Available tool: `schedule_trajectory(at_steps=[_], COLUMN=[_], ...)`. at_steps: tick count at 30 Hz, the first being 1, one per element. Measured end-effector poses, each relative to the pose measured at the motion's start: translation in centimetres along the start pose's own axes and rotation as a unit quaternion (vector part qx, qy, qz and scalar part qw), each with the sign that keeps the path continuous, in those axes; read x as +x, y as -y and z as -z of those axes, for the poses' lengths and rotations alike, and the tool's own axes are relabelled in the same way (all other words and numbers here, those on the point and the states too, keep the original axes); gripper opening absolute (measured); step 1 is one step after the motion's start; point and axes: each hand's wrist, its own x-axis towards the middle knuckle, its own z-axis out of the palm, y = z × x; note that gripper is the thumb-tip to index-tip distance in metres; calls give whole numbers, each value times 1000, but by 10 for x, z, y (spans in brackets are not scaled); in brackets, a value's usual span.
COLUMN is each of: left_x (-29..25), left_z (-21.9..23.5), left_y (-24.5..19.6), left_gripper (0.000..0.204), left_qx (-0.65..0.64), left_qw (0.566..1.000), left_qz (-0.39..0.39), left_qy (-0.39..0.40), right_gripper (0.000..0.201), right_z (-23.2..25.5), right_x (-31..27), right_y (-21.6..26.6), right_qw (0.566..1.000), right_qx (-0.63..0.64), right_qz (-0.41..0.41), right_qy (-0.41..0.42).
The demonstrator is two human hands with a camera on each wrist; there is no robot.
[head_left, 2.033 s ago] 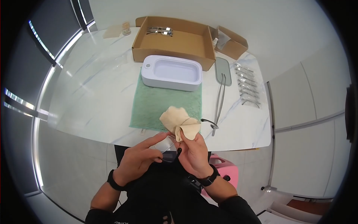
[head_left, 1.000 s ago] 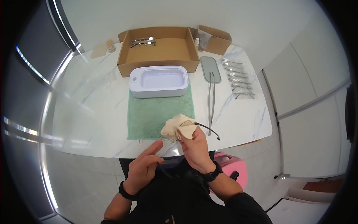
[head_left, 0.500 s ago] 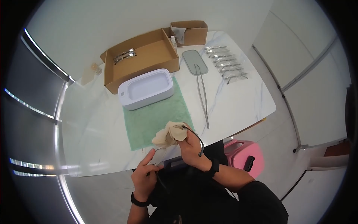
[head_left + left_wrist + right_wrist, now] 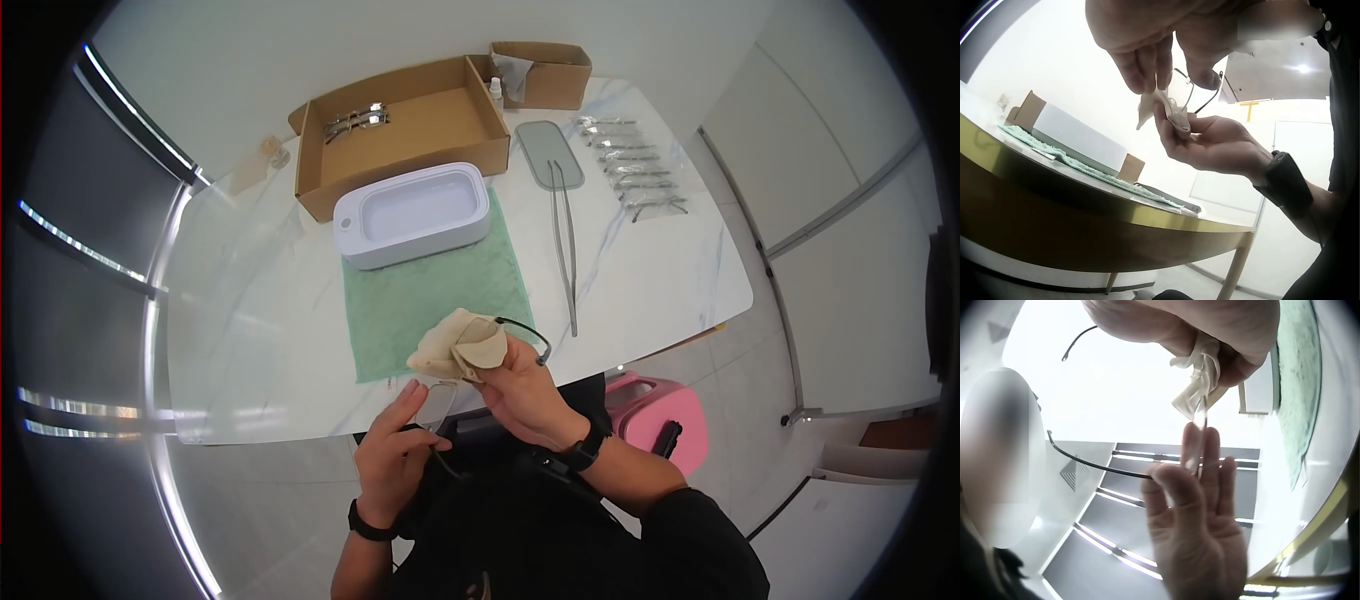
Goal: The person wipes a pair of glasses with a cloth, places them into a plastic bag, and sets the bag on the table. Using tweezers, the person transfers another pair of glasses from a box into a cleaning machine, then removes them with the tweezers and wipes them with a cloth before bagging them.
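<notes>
White marbled tabletop (image 4: 660, 290) fills the middle of a pale-walled room, with a green towel (image 4: 430, 295) spread beneath one end of a lavender basin (image 4: 350, 246). At the near edge, a person in black holds a pair of eyeglasses (image 4: 1110, 469) in the air, a beige cloth (image 4: 455, 345) wrapped about one side. The right hand (image 4: 530, 395) pinches the cloth over that side of the frame; the left hand (image 4: 390, 465) grips the other side between thumb and fingers, beside the bare lens, its remaining fingers fairly straight. One dark temple arcs out past the right hand.

Wiping a lens appears to be the step in hand. The next stroke would call for light, even pressure through the cloth and a steady left-hand hold on the rim, so that the thin frame does not twist.

Behind the basin, more glasses (image 4: 372, 119) lie in a shallow cardboard box (image 4: 430, 125). Long tweezers (image 4: 571, 270) rest with one end on a gray-green tray (image 4: 540, 145), near a row of frames in clear sleeves (image 4: 630, 165).

Folds of cloth hide the covered lens, and its condition cannot be judged. The exact contact of the left fingertips is hard to read: the bare lens is nearly transparent from above, and bright glare washes out the background in both wrist views. The small items at the table's far left corner are too faint to identify.
</notes>
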Motion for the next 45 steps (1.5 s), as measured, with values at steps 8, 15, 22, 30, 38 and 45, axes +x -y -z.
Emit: schedule_trajectory(at_steps=[8,15,22,30,38,45], left_x=[-3,-3,-3,9,14,16], left_z=[-3,2,1,-1,2,2], left_y=[2,3,13,9,4,11], left_gripper=[26,29,33,24,21,19], left_qx=[-116,-169,-189,-138,-53,-23], left_qw=[990,982,972,981,995,998], left_qz=[79,74,73,62,17,2], left_qy=[-30,-41,-117,-126,-86,-66], right_gripper=[31,26,54,48,36,27], right_z=[-8,2,14,0,-25,-32], right_x=[1,6,0,-12,-10,-5], right_y=[3,7,19,6,-17,-30], right_qw=[999,989,995,970,973,970], right_qx=[15,-138,46,148,60,-240], right_qz=[14,43,-13,-135,-181,21], right_qy=[29,-10,83,140,127,37])
